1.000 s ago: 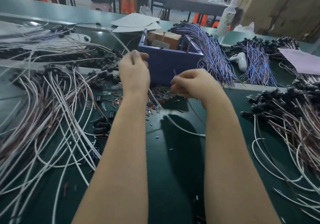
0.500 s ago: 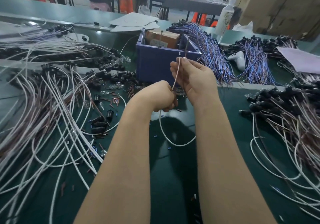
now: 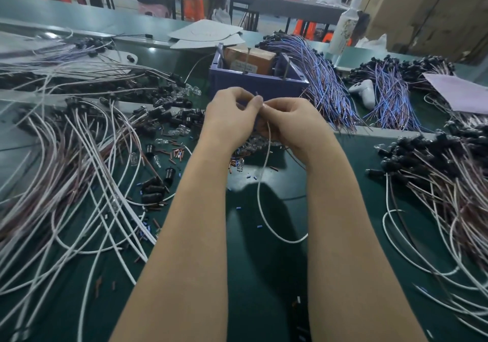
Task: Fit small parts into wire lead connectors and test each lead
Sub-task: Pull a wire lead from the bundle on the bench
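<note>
Left hand [image 3: 229, 116] and right hand [image 3: 293, 122] meet fingertip to fingertip at centre frame, both pinching the upper end of a white wire [image 3: 260, 191], raised off the green table [image 3: 264, 289] seemingly to seat a small part.

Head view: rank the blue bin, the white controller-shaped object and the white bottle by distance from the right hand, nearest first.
From the right hand, holding a wire lead:
1. blue bin, just behind it.
2. white controller-shaped object, to its right.
3. white bottle, far back right.
</note>
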### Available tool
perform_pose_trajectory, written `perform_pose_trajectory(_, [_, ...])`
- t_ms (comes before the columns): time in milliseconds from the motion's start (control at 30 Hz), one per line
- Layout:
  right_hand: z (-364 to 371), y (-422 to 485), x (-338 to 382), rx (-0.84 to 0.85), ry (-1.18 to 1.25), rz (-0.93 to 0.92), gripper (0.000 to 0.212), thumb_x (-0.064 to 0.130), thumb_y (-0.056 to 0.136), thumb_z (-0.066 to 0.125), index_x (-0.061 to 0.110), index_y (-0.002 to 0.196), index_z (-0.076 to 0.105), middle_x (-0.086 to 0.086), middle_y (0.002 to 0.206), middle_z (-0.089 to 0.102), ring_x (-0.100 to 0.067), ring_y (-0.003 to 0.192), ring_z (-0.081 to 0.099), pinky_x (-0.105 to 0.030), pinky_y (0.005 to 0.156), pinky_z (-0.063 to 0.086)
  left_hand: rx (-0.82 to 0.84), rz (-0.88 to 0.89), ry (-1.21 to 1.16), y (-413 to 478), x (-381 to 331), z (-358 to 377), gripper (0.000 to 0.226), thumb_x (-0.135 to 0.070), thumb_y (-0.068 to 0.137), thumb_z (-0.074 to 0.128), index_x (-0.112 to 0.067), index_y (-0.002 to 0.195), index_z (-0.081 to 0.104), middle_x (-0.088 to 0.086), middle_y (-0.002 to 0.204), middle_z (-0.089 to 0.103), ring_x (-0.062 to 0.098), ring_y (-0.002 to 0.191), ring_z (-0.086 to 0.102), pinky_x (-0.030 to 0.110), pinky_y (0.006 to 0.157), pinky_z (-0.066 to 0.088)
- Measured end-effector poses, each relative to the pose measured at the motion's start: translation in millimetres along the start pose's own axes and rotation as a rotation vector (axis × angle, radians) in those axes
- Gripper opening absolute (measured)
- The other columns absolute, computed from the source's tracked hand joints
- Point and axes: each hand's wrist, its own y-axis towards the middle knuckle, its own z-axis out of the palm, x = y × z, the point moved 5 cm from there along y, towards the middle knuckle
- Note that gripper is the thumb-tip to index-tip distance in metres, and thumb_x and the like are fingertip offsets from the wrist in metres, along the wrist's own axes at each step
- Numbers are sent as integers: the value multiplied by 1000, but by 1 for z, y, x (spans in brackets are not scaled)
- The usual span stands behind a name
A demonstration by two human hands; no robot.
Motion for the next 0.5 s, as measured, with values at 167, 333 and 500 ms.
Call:
perform_pose_trajectory(167, [1, -6, 0, 93, -43, 34, 16, 12, 93, 58, 8, 83, 70, -8, 70, 63, -14, 62, 56, -29, 69, 53, -13, -26, 52, 1, 6, -1, 12, -20, 92, 59, -11, 88, 66, 14, 90, 69, 31, 92, 65, 42, 88, 52])
perform_pose_trajectory(333, [-4, -5, 4, 72, -223, 6, 19, 14, 93, 59, 12, 80, 72, -1, 65, 65, -11, 60, 60, -25, 66, 55, 38, -24, 17, 1, 7, 2, 9, -24, 90, 62, -16, 85, 63, 7, 85, 69, 22, 81, 66, 42, 87, 54])
perform_pose_trajectory(500, [-4, -5, 2, 67, -202, 21, 16, 13, 92, 60, 8, 83, 72, -7, 71, 67, -17, 67, 61, -34, 79, 56, 21, -21, -60, 1, 10, 0, 17, -14, 90, 61, -19, 74, 59, 3, 71, 66, 14, 63, 63, 43, 85, 56])
